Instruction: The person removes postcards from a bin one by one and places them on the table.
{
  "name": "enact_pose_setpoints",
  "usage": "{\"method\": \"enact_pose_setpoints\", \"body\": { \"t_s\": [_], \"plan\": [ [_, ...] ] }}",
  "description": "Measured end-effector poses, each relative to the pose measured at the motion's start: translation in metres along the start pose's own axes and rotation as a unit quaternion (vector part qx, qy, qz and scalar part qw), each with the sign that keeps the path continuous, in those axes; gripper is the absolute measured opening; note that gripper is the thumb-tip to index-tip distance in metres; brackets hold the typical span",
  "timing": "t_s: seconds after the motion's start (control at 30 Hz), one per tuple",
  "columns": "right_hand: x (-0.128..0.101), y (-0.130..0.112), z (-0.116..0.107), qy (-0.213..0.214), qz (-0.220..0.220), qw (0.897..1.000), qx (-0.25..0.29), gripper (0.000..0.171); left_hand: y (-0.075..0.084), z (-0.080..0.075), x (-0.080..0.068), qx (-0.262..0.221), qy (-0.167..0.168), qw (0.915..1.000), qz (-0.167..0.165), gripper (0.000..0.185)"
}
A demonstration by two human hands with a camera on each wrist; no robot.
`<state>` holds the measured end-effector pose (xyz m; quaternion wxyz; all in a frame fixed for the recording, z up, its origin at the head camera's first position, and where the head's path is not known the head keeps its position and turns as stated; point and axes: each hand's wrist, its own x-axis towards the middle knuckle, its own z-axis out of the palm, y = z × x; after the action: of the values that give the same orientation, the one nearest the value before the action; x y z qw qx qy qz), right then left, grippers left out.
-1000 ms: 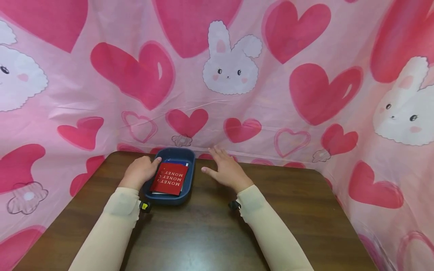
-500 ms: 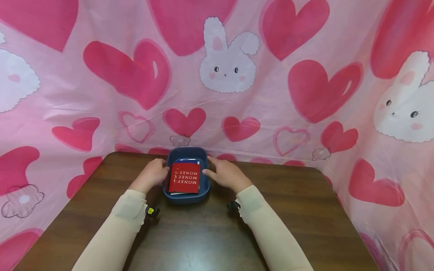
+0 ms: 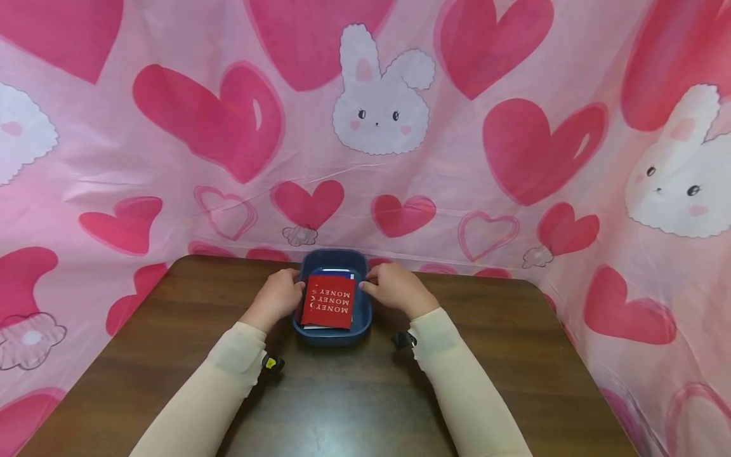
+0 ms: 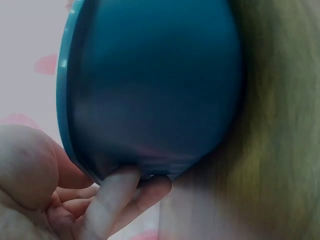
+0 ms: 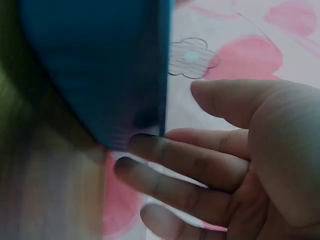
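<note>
Fingers (image 4: 112, 197) of my left hand (image 3: 280, 298) curl against the left wall of the dark blue rounded plastic tray (image 3: 334, 259), tips tucked low where that wall meets the table; the left wrist view shows them bent under the curve of the tray's side, thumb up near the rim. On the other side, the fingers (image 5: 195, 165) of my right hand (image 3: 396, 289) are loosely bent and slightly fanned, the upper ones touching the right wall's edge, thumb above the rim; I judge this a grip rather than a mere touch, though the right wrist view is blurred close in. So the tray sits directly between both hands, each equally near, clamped from left and right across its short axis. Its long axis runs away from me, toward the far edge of the dark brown wooden table (image 3: 342, 393), and it stands near that far edge, just before the pink cloth backdrop printed with hearts and white rabbits (image 3: 377, 127). Inside the tray lies a flat red packet with gold "MONEY" lettering (image 3: 330, 303), resting on what looks like a white and blue thing beneath it, of which only edges show. Cream sleeves (image 3: 457, 387) cover both forearms, and small wrist devices sit at the cuffs.
</note>
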<state>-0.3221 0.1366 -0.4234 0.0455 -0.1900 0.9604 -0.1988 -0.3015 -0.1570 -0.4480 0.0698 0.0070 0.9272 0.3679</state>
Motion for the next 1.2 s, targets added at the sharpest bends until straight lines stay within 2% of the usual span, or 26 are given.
{"method": "enact_pose_setpoints", "body": {
  "t_s": [0.2,0.3,0.4,0.57,0.7,0.87,0.97,1.0,1.1,1.2],
  "plan": [
    [-0.003,-0.003,-0.011,0.054,0.034,0.997,0.035,0.041,0.007,0.008,0.001,0.000,0.003,1.0000,0.002,0.056],
    [-0.001,-0.013,-0.017,0.056,0.046,0.995,0.075,0.041,0.009,0.010,0.000,0.002,0.006,1.0000,0.002,0.055],
    [0.003,-0.028,-0.023,0.026,0.070,0.992,0.101,0.046,0.011,0.012,-0.001,0.001,0.006,1.0000,-0.001,0.054],
    [0.019,-0.053,-0.024,-0.025,0.093,0.993,0.072,0.050,0.011,0.013,-0.001,0.004,0.000,1.0000,0.000,0.052],
    [0.039,-0.060,-0.013,-0.072,0.090,0.992,0.046,0.036,0.012,0.014,-0.001,0.004,-0.001,1.0000,0.000,0.050],
    [0.062,-0.060,0.001,-0.127,0.126,0.984,0.012,0.027,0.012,0.015,-0.001,0.001,0.002,1.0000,-0.002,0.047],
    [0.066,-0.067,0.003,-0.140,0.148,0.979,-0.026,0.031,0.013,0.014,-0.002,-0.001,0.004,1.0000,-0.001,0.046],
    [0.073,-0.062,0.010,-0.143,0.153,0.977,-0.033,0.035,0.013,0.014,-0.002,-0.002,0.004,1.0000,-0.002,0.045],
    [0.071,-0.069,0.010,-0.154,0.151,0.975,-0.056,0.042,0.013,0.014,-0.003,0.001,0.005,1.0000,-0.003,0.046],
    [0.073,-0.070,0.014,-0.167,0.151,0.973,-0.053,0.050,0.014,0.013,-0.004,0.001,0.000,1.0000,-0.007,0.047]
  ]
}}
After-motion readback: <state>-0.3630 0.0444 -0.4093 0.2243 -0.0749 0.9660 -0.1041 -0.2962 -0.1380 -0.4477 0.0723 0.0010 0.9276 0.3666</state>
